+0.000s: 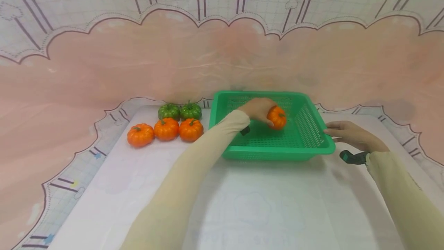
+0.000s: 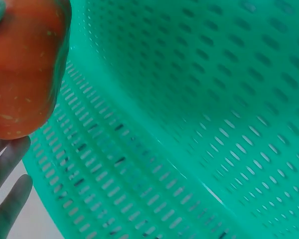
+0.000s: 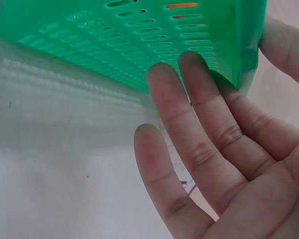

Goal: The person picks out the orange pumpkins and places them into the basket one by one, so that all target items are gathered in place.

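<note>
My left hand (image 1: 258, 109) grips a small orange pumpkin (image 1: 277, 118) inside the green plastic basket (image 1: 274, 150). In the left wrist view the pumpkin (image 2: 25, 69) is at the upper left, close to the slotted basket wall, and its far side is cut off by the frame. My right hand (image 1: 354, 134) is at the basket's right rim. Seen from the right wrist, the rim (image 3: 246, 50) lies between the thumb and the fingers (image 3: 204, 99), which reach along the outer wall underneath.
Left of the basket, several orange pumpkins (image 1: 140, 135) stand in a front row with two green pumpkins (image 1: 169, 111) behind. A white cloth (image 1: 263, 203) covers the table, and a patterned pink curtain (image 1: 173, 61) hangs behind it.
</note>
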Demonstrator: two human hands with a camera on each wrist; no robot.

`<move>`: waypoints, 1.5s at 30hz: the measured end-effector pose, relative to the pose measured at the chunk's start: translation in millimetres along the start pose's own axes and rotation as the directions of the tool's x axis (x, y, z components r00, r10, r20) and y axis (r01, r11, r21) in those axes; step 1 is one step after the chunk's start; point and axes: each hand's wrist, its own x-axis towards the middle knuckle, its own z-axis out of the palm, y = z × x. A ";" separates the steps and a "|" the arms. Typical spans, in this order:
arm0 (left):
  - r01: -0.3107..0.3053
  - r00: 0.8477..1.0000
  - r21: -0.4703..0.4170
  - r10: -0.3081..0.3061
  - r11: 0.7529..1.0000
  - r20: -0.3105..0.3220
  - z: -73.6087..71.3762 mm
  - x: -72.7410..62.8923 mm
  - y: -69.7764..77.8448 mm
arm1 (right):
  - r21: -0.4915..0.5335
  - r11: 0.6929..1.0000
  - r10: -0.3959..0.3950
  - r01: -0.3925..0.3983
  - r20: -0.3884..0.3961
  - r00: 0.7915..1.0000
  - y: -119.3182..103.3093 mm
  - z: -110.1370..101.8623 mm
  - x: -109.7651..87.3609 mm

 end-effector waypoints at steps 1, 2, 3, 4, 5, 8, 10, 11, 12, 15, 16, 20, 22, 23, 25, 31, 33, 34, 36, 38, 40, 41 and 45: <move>-0.007 1.000 0.008 0.007 1.000 0.004 0.2 1.2 1.4 | -0.003 1.000 0.002 -0.002 -0.001 1.000 -0.9 0.1 0.0; -0.014 1.000 0.014 0.014 1.000 0.009 0.2 2.4 3.0 | -0.003 1.000 0.004 -0.004 -0.002 1.000 -1.8 0.1 -0.1; -0.023 1.000 0.017 0.023 1.000 0.012 -0.1 3.2 5.0 | -0.003 1.000 0.006 -0.006 -0.003 1.000 -2.7 0.1 -0.3; -0.034 0.999 0.022 0.034 0.999 0.014 0.1 4.5 7.0 | -0.004 1.000 0.007 -0.007 -0.004 1.000 -3.8 0.3 -0.5; -0.046 0.999 0.024 0.045 0.999 0.014 -0.4 5.4 9.2 | -0.005 1.000 0.008 -0.008 -0.004 1.000 -4.6 0.4 -0.6; -0.064 0.998 0.029 0.063 0.998 0.030 -1.6 7.6 15.5 | -0.003 1.000 0.011 -0.011 -0.005 1.000 -6.4 0.4 -0.6; -0.073 0.997 0.035 0.071 0.997 0.042 -2.0 9.1 18.6 | -0.003 1.000 0.009 -0.009 -0.006 1.000 -7.0 0.4 -0.4; -0.077 0.996 0.035 0.075 0.996 0.049 -2.2 9.8 20.1 | 0.001 1.000 0.007 -0.007 -0.005 1.000 -6.9 0.2 -0.4; -0.079 0.995 0.039 0.076 0.996 0.057 -1.9 10.6 21.2 | 0.005 1.000 0.005 -0.005 -0.003 1.000 -7.0 0.1 -0.6; -0.092 0.994 0.059 0.087 0.994 0.071 0.7 13.6 23.6 | 0.016 1.000 0.000 0.000 0.002 1.000 -7.4 -0.1 -1.2; -0.097 0.993 0.072 0.092 0.993 0.074 2.0 14.9 24.0 | 0.020 1.000 -0.002 0.002 0.004 1.000 -7.5 -0.2 -1.3; -0.119 0.990 0.109 0.109 0.987 0.091 6.4 18.8 26.0 | 0.023 1.000 -0.002 0.001 0.005 1.000 -7.6 -0.7 -0.7; -0.130 0.988 0.118 0.119 0.985 0.098 7.4 20.0 27.3 | 0.014 1.000 0.002 -0.002 0.000 1.000 -7.7 -1.0 -0.2; -0.134 0.987 0.116 0.123 0.984 0.100 7.9 20.5 28.0 | 0.009 1.000 0.005 -0.005 -0.002 1.000 -7.7 -1.2 -0.1; -0.138 0.987 0.118 0.126 0.983 0.102 8.9 21.4 28.8 | -0.002 1.000 0.011 -0.011 -0.008 1.000 -7.9 -1.4 -0.5; -0.121 0.987 0.104 0.109 0.987 0.115 12.1 23.7 29.4 | 0.009 1.000 0.013 -0.013 -0.011 1.000 -7.6 -1.6 -3.0; -0.112 0.988 0.093 0.100 0.989 0.120 12.7 24.1 29.5 | 0.011 1.000 0.014 -0.014 -0.012 1.000 -7.3 -1.5 -3.7; -0.107 0.988 0.083 0.096 0.991 0.122 13.0 24.0 29.5 | 0.011 1.000 0.014 -0.014 -0.012 1.000 -7.1 -1.3 -3.9; -0.098 0.988 0.064 0.089 0.993 0.125 13.8 23.9 29.1 | 0.005 1.000 0.016 -0.016 -0.012 1.000 -6.8 -0.8 -4.2; -0.083 0.989 0.041 0.078 0.996 0.127 13.9 23.2 28.2 | 0.002 1.000 0.019 -0.019 -0.010 1.000 -6.8 -0.2 -3.7; -0.063 0.990 0.012 0.061 0.998 0.131 14.2 22.3 26.8 | 0.001 1.000 0.022 -0.022 -0.006 1.000 -6.7 0.2 -3.1; -0.053 0.990 -0.001 0.052 0.999 0.131 14.4 22.2 25.8 | 0.000 1.000 0.023 -0.023 -0.006 1.000 -6.7 0.3 -2.9; -0.014 0.991 -0.087 0.025 0.996 0.129 15.9 22.1 22.1 | -0.003 1.000 0.024 -0.025 -0.008 1.000 -7.3 -0.1 -2.8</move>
